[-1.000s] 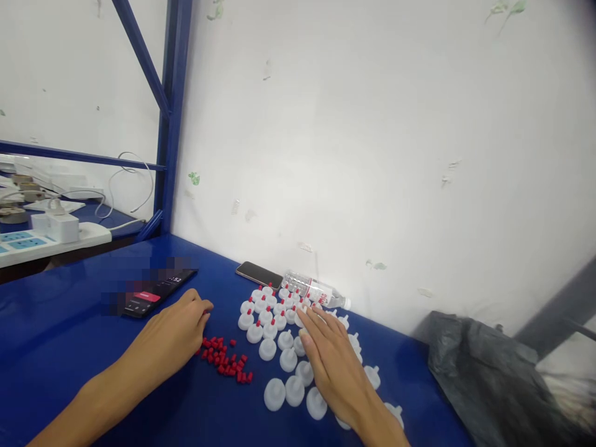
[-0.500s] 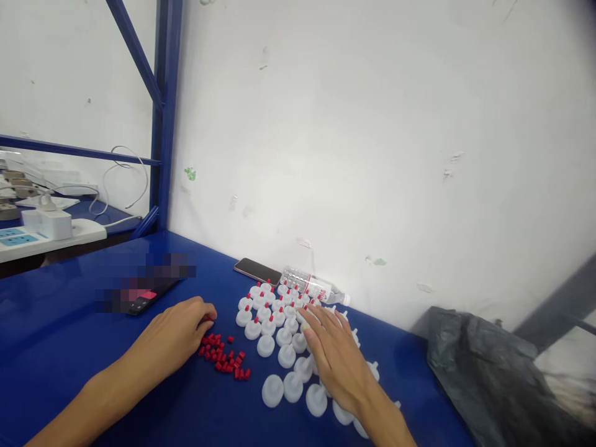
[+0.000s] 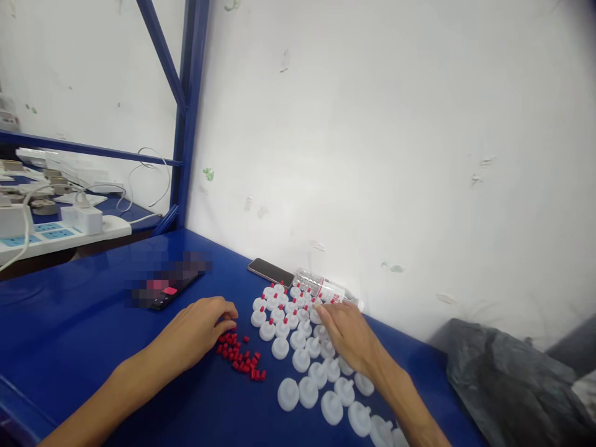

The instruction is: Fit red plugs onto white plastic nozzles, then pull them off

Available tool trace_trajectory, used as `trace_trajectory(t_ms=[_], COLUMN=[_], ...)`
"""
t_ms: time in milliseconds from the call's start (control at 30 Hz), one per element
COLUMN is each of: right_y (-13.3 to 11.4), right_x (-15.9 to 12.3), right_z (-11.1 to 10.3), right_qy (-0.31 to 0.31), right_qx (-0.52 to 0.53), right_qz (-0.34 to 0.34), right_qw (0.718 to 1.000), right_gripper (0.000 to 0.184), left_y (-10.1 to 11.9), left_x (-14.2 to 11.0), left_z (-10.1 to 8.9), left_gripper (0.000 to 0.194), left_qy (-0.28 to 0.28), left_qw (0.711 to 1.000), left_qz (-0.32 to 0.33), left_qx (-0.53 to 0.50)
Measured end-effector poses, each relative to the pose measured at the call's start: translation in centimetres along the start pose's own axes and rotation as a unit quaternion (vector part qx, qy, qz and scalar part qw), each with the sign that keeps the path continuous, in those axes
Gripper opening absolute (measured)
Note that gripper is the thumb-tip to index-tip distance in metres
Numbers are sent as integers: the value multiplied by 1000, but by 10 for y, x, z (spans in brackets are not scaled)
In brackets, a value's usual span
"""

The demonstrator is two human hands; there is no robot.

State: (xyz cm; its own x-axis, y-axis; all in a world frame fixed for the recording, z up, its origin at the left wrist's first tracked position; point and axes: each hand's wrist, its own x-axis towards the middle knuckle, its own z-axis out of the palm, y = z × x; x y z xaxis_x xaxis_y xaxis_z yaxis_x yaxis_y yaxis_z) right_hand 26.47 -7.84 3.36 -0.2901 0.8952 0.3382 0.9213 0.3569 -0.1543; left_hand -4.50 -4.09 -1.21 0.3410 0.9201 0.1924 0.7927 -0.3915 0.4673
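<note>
My left hand (image 3: 205, 323) is bent over the near-left side of the table, thumb and forefinger close together with a small red cap (image 3: 234, 327) at their tips. Just below it lies a loose pile of red caps (image 3: 239, 357). My right hand (image 3: 351, 332) reaches over a cluster of white round nozzle lids (image 3: 301, 359). Its thumb and fingers close at a red-tipped lid (image 3: 315, 314) near the back of the cluster; the other fingertips are hidden. Lids at the back left carry red caps on their nozzles, while those nearer and to the right have bare nozzles.
Behind the lids, a plastic bottle (image 3: 326, 289) lies on its side beside a dark phone (image 3: 270, 272). Another phone (image 3: 174, 288) lies at left on the blue table (image 3: 195, 410). A black plastic bag (image 3: 512, 379) is at right, a power strip (image 3: 116, 230) at far left.
My right hand has drawn its stretched fingers together at a red-tipped lid and shifted off the nearer lids. My left hand stays by the pile. The view has turned slightly left.
</note>
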Motion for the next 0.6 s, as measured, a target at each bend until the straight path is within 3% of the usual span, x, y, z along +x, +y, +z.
trace_trajectory(t_ms=[167, 267, 333, 433, 600], right_y=[-14, -37, -55, -77, -92], right_x=[34, 44, 42, 32, 20], right_z=[-44, -59, -60, -54, -52], right_qy=[15, -25, -84, -153, -152], right_qx=[66, 231, 288, 288, 267], right_qz=[0, -36, -64, -89, -101], right_qw=[998, 972, 952, 941, 946], right_gripper=[33, 21, 14, 27, 45], left_y=[9, 26, 40, 55, 55], left_x=[0, -5, -10, -19, -23], left_z=[-10, -19, -23, -22, -7], left_gripper=[27, 29, 32, 30, 29], left_qy=[65, 100, 97, 73, 32], left_qw=[998, 992, 989, 985, 978], left_qz=[4, 20, 35, 73, 150], left_qx=[-19, -71, -106, -136, -140])
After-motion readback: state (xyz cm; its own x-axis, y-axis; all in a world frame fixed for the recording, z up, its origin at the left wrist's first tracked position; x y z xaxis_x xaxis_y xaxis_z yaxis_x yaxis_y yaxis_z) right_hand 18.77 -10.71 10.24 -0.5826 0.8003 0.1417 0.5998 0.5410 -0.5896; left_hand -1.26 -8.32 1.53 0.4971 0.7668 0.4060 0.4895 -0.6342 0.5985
